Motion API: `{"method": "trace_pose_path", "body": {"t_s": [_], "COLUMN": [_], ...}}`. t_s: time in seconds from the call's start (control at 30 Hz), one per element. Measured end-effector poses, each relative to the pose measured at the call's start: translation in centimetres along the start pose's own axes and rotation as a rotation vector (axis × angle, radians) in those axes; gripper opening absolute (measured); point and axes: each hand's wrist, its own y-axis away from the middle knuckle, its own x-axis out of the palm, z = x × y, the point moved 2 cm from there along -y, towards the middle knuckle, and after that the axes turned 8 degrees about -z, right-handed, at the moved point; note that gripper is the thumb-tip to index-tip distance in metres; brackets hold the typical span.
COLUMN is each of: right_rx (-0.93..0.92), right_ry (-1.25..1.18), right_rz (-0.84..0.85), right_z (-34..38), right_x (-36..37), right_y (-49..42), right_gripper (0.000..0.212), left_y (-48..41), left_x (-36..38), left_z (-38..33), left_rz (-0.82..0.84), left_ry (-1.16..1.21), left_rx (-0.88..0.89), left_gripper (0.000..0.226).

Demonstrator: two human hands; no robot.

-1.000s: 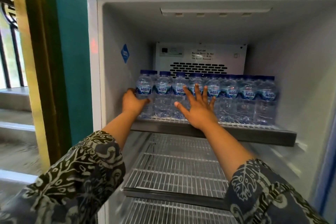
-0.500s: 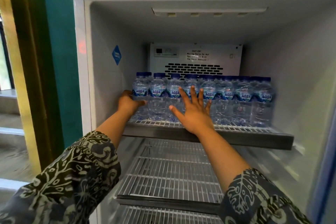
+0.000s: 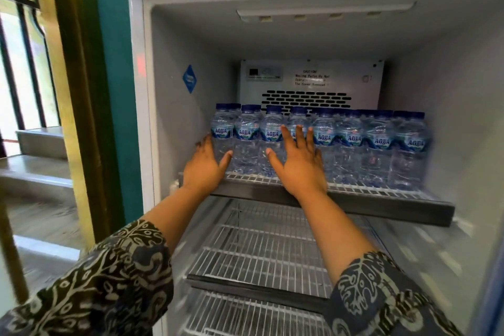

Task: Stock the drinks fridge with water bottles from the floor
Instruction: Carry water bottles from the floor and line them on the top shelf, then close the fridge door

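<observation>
At 9 o'clock end of top shelf (image 3: 354, 200), uncurled left hand (image 3: 203, 165) to match right hand (image 3: 298, 165), fingers (image 3: 286, 136) spread flat against water bottles (image 3: 381, 144); probably squaring row, lower shelves (image 3: 261, 248) next.

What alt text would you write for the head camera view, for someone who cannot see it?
Two bare hands reach into an open drinks fridge: the left hand touches the leftmost bottle, the right hand lies flat against the row of water bottles on the top shelf. Wire shelves sit below it.
</observation>
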Motion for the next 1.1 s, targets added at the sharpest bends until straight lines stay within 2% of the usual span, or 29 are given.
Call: {"method": "trace_pose_path", "body": {"t_s": [0.1, 0.23, 0.37, 0.53, 0.77, 0.83, 0.97, 1.1], "right_rx": [-0.07, -0.142, -0.072, 0.026, 0.133, 0.149, 0.184, 0.2], "right_ry": [0.131, 0.244, 0.234, 0.187, 0.223, 0.215, 0.237, 0.303], "right_rz": [-0.012, 0.046, 0.143, 0.156, 0.177, 0.186, 0.17, 0.076], "right_z": [-0.1, -0.5, -0.2, 2.2, 7.7, 9.2, 10.3, 10.7], "right_x": [0.0, 0.1, -1.5, -5.2, -12.1, -14.5, -19.9, -26.7], "right_y": [1.6, 6.3, 11.4, 19.4, 33.5, 37.2, 42.5, 45.2], "right_gripper": [0.067, 0.086, 0.069, 0.068, 0.067, 0.067, 0.067, 0.067], "left_y": [2.4, 5.6, 9.6, 17.5, 30.2, 32.9, 36.9, 40.3], "left_x": [-0.3, -1.1, -3.3, -8.2, -17.8, -20.1, -23.6, -26.6], "left_z": [0.4, 1.1, 1.0, 0.3, 2.1, 2.7, 2.2, -0.1], "left_rz": [0.112, 0.25, 0.386, 0.397, 0.436, 0.456, 0.476, 0.465], "left_ry": [-0.171, -0.223, -0.242, -0.334, -0.255, -0.24, -0.186, -0.176], "left_rx": [0.136, 0.242, 0.298, 0.432, 0.508, 0.504, 0.516, 0.566], "left_gripper": [0.068, 0.066, 0.067, 0.064, 0.067, 0.077, 0.124, 0.129]}}
